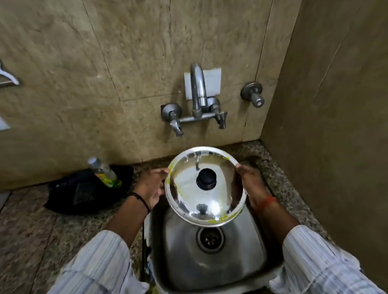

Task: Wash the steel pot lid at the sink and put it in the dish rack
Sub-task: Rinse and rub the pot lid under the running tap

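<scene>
Head view, and here's the steel pot lid (214,204) held over the sink (247,252), black knob (206,179) facing up. The left hand (151,188) clasps one edge, the right hand (250,184) the opposite edge, both closed on the rim. Yellow-green smears cling around the border. The faucet (197,89) stands above on the wall, no water visible. To do this well: keep it low over the basin, tilt the soiled rim under the spout, free one hand for the tap handle (175,125). No dish rack in sight.
</scene>
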